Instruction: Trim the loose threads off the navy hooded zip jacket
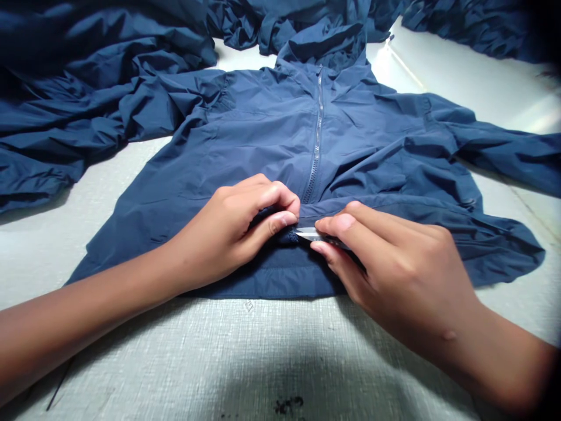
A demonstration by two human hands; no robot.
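Observation:
A navy zip-up jacket [263,140] lies flat in front of me, its hood at the far side and its front zipper [318,123] running toward me. My left hand [254,216] pinches the jacket's fabric near the lower end of the zipper. In my right hand [381,245] are small thread snips [313,234], gripped between thumb and fingers. Their pale blades point left at the fabric, close to my left fingertips. My fingers cover the rest of the snips, and the pinched spot is partly hidden.
More crumpled navy garments [87,76] lie at the left and along the back, with another dark pile [477,29] at the far right. The table [245,351] has a pale woven-look surface with dark marks near its front.

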